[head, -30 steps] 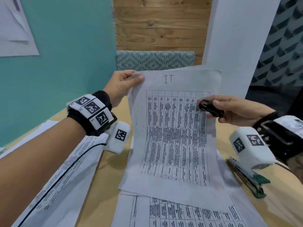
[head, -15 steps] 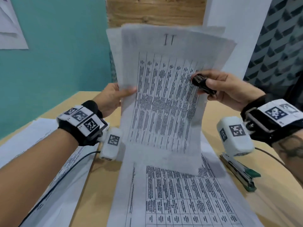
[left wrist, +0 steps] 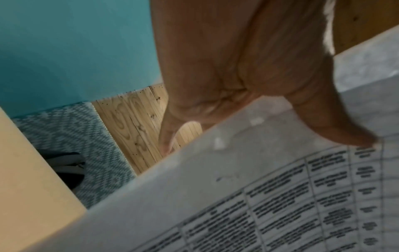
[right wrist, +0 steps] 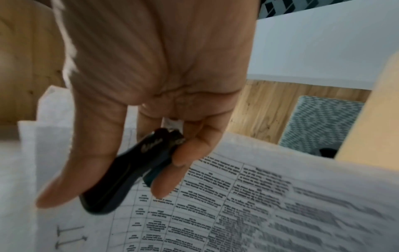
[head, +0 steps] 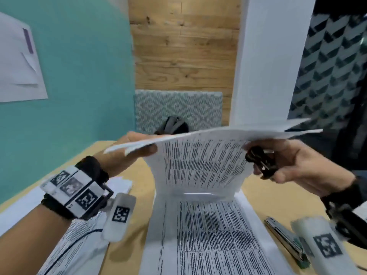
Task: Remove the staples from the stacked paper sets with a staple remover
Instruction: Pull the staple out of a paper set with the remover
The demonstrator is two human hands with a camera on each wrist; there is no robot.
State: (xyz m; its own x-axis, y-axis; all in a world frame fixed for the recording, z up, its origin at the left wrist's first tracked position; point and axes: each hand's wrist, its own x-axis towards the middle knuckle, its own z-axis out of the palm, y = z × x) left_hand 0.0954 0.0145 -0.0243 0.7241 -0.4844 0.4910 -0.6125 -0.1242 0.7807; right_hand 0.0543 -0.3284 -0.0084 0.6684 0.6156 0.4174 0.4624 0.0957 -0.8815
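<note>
A paper set (head: 200, 163) printed with tables hangs in the air between both hands, its top edge tipped away from me and its lower edge curling down. My left hand (head: 137, 149) pinches its left edge, thumb on the printed side (left wrist: 356, 139). My right hand (head: 278, 161) holds the black staple remover (head: 260, 162) in curled fingers while its thumb presses the sheet's right edge (right wrist: 56, 187). The remover (right wrist: 129, 172) lies along the palm, its claws hidden. More printed paper (head: 210, 241) lies flat on the wooden table (head: 274, 197) below.
A green-ended stapler (head: 286, 241) lies on the table at the right, partly behind my wrist camera. Other printed sheets (head: 77, 241) lie at the left. Beyond the table's far edge are a patterned cushion (head: 178, 108) and a dark bag (head: 172, 126).
Both hands have tipped the held paper set from upright, facing me, to nearly level, its top edge swinging away. The grips on paper and remover are unchanged.
</note>
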